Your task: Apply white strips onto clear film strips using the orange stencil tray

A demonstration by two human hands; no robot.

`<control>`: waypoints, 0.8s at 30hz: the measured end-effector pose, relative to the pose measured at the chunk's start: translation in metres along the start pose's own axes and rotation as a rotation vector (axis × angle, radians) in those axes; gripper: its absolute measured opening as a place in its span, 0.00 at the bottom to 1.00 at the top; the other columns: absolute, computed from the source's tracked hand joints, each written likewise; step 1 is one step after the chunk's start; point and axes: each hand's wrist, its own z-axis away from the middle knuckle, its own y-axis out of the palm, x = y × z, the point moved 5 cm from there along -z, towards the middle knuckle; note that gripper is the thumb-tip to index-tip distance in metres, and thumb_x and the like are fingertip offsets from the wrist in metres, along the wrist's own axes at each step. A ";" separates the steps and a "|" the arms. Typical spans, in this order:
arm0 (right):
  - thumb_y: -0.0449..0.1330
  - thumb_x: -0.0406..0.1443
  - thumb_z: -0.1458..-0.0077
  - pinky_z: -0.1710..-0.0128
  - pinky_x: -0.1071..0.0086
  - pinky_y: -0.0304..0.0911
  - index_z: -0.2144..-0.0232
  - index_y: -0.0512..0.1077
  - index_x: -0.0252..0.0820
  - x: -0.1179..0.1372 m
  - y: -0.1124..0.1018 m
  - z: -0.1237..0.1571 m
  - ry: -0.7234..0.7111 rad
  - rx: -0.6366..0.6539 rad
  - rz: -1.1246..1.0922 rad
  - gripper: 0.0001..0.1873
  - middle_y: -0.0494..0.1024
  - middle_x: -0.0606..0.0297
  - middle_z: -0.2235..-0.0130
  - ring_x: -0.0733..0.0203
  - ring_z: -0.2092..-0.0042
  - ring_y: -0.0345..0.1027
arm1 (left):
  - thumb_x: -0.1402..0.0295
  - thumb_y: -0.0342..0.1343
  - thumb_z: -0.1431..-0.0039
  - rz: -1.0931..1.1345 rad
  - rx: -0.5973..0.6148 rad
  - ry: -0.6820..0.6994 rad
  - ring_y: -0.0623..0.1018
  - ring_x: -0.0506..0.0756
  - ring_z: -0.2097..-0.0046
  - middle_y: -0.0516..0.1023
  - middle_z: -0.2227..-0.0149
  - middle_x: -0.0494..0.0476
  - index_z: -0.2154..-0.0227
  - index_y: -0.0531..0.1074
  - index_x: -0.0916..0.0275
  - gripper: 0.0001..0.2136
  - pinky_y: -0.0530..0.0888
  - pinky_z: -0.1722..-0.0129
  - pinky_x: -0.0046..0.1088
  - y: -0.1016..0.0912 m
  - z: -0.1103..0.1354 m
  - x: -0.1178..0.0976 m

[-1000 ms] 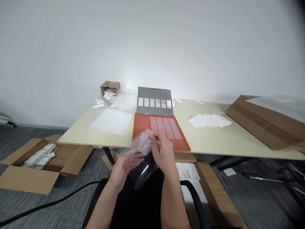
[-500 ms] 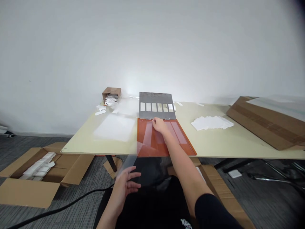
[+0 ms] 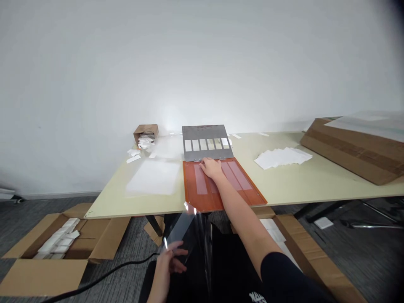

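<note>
First: Start with the largest item.
Second: The table (image 3: 284,185). The board (image 3: 190,185) lies on it, near edge along the table's near side.

First: Next size down?
Second: The plate (image 3: 203,131), grey, with a row of openings. It adjoins the board's far edge.

First: And the film (image 3: 179,229)?
Second: Clear, off the table, before the board's near edge. It slants up and away from the left hand (image 3: 171,261), its upper corner close to that edge. The left hand is clearly the nearer one.

First: State of the left fingers?
Second: Partly spread, gently bent, with the film against them. Whether they pinch it, I cannot tell.

First: The right hand (image 3: 211,168)?
Second: Palm down at the far part of the board, close to the plate. Fingers slightly curled and near together; their undersides are hidden, so any hold cannot be confirmed.

First: Smallest item, and the governing relation?
Second: The leftmost strip (image 3: 200,181), pale, on the board. Its long axis runs from the far side toward the person. From the right fingertips, at its far end, it extends back toward the near edge. The right hand is beside it; the left is well apart, below the table edge.
</note>
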 end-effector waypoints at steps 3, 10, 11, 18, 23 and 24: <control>0.57 0.45 0.37 0.46 0.50 0.64 0.49 0.70 0.39 0.003 -0.001 0.005 -0.051 0.019 -0.010 0.19 0.73 0.58 0.48 0.54 0.48 0.69 | 0.41 0.59 0.57 -0.073 -0.033 0.067 0.75 0.53 0.79 0.82 0.69 0.58 0.61 0.77 0.63 0.29 0.70 0.77 0.29 -0.006 -0.009 0.012; 0.58 0.44 0.37 0.48 0.52 0.66 0.49 0.70 0.39 0.002 0.000 0.007 -0.069 0.037 -0.017 0.19 0.73 0.58 0.48 0.54 0.49 0.69 | 0.44 0.62 0.60 -0.186 0.052 0.055 0.76 0.53 0.78 0.81 0.67 0.61 0.61 0.79 0.65 0.30 0.69 0.77 0.29 -0.012 -0.016 0.015; 0.58 0.44 0.37 0.48 0.52 0.66 0.49 0.70 0.39 0.002 0.000 0.007 -0.068 0.038 -0.016 0.19 0.73 0.58 0.48 0.54 0.49 0.70 | 0.44 0.62 0.59 -0.190 0.055 0.052 0.76 0.53 0.78 0.81 0.67 0.61 0.61 0.79 0.66 0.30 0.70 0.77 0.29 -0.012 -0.017 0.014; 0.58 0.44 0.37 0.48 0.52 0.66 0.49 0.70 0.38 0.002 -0.002 0.008 -0.071 0.045 -0.020 0.19 0.73 0.58 0.49 0.54 0.49 0.70 | 0.46 0.61 0.56 -0.191 0.064 0.032 0.76 0.53 0.77 0.80 0.67 0.60 0.61 0.78 0.65 0.27 0.70 0.76 0.29 -0.006 -0.019 0.014; 0.58 0.43 0.37 0.47 0.51 0.66 0.49 0.70 0.39 0.000 -0.002 0.008 -0.071 0.039 -0.051 0.19 0.73 0.57 0.47 0.54 0.48 0.69 | 0.45 0.61 0.56 -0.183 0.076 0.026 0.76 0.52 0.77 0.80 0.68 0.58 0.61 0.78 0.64 0.28 0.69 0.76 0.28 -0.007 -0.020 0.015; 0.58 0.44 0.37 0.47 0.51 0.66 0.49 0.70 0.39 0.000 -0.002 0.008 -0.069 0.037 -0.061 0.19 0.73 0.57 0.47 0.54 0.48 0.69 | 0.44 0.61 0.56 -0.181 0.077 0.025 0.76 0.52 0.77 0.80 0.68 0.59 0.61 0.78 0.65 0.28 0.69 0.77 0.28 -0.007 -0.021 0.015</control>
